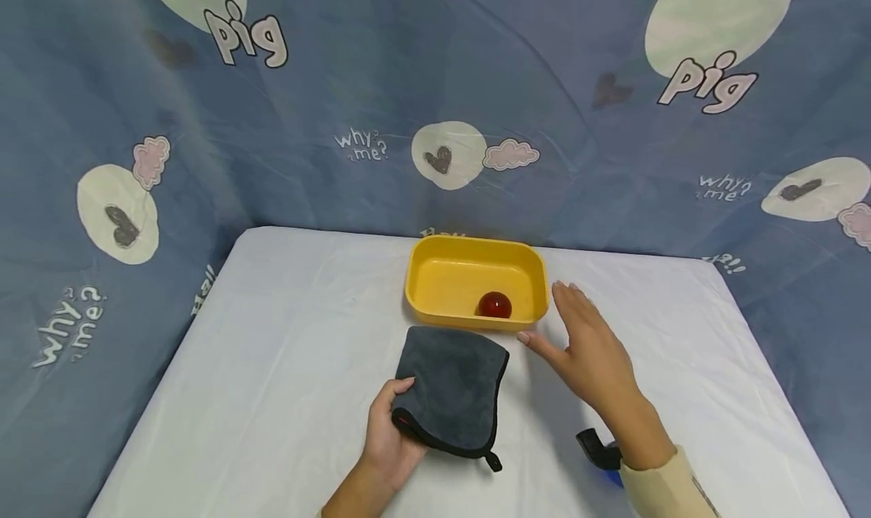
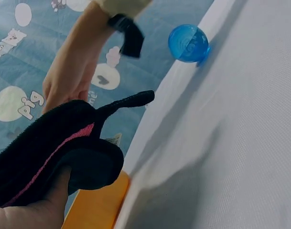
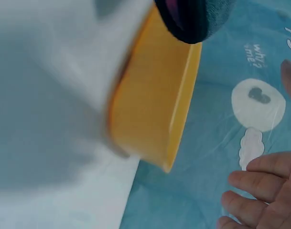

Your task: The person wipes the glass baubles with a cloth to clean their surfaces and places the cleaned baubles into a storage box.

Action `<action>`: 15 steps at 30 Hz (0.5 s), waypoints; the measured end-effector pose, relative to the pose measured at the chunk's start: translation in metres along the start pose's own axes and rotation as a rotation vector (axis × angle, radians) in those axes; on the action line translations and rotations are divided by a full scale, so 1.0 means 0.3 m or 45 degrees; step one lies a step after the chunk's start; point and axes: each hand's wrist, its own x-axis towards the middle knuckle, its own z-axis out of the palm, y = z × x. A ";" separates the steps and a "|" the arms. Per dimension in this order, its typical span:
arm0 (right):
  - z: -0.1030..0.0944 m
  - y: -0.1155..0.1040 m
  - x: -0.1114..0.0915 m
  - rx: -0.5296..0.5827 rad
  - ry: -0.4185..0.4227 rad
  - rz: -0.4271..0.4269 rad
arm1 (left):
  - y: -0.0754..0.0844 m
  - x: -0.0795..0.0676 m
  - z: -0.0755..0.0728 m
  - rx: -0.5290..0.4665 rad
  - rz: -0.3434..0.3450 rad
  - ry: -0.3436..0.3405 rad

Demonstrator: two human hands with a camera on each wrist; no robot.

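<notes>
A folded dark grey cloth (image 1: pixel 452 386) with black edging and a small hanging loop is gripped at its lower left by my left hand (image 1: pixel 391 435), thumb on top. In the left wrist view the thumb presses the cloth's (image 2: pixel 92 162) folded layers, and a pink line shows between them. My right hand (image 1: pixel 592 352) is above the table, just right of a yellow tray (image 1: pixel 476 321), holding nothing. Its fingers (image 3: pixel 260 183) are extended and the thumb is spread apart. Inside the tray, toward its front right, sits a shiny red ball (image 1: pixel 494 305).
A clear blue ball (image 2: pixel 188 43) lies on the white table (image 1: pixel 272 367), mostly hidden under the right forearm in the head view. A black strap (image 1: pixel 599 450) hangs at the right wrist. Patterned blue fabric (image 1: pixel 306 125) stands behind the table and along its sides.
</notes>
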 end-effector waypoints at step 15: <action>-0.029 0.105 -0.271 -0.059 -0.061 0.125 | -0.009 0.001 0.012 -0.032 0.023 -0.020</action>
